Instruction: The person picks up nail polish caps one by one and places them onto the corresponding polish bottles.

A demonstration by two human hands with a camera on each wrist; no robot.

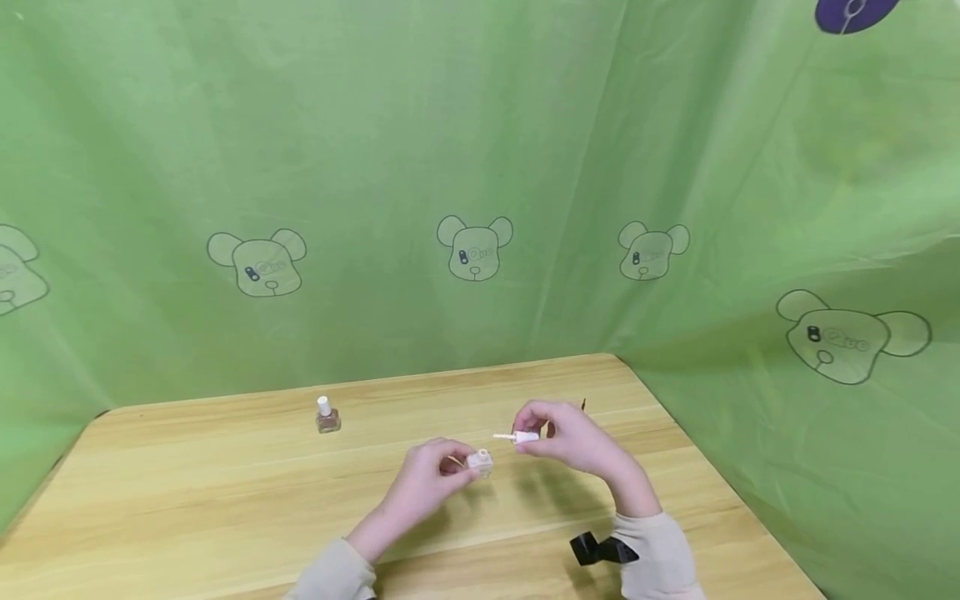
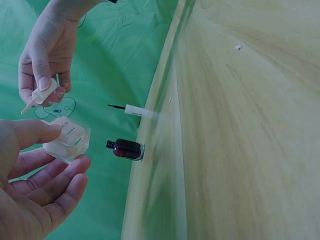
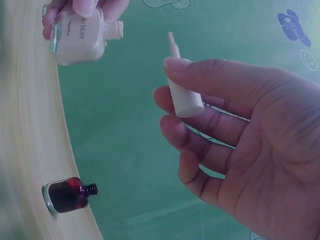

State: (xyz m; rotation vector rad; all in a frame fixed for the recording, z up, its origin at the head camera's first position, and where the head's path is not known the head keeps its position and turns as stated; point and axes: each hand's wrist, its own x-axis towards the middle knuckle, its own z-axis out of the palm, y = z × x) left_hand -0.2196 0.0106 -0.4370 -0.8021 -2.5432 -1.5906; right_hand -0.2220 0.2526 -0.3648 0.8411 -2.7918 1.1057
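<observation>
My left hand (image 1: pixel 427 479) holds a small clear bottle of pale nail polish (image 1: pixel 481 463) between thumb and fingers, its neck uncapped. In the left wrist view, the thumb lies across the lettered face of that bottle (image 2: pixel 67 137). To its right, my right hand (image 1: pixel 566 437) pinches a white cap (image 3: pixel 185 95) between thumb and fingertips. From the cap sticks a thin brush (image 3: pixel 173 45) coated in pale polish, pointing toward the bottle but apart from it. Both hands are raised over the wooden table (image 1: pixel 225 500).
A capped mauve polish bottle (image 1: pixel 327 418) stands at the back left. An uncapped dark red polish bottle (image 2: pixel 127 149) stands near a white cap (image 2: pixel 136 110) set upright with its dark brush up. The right hand hides most of these two in the head view. A green curtain (image 1: pixel 375 167) surrounds the table.
</observation>
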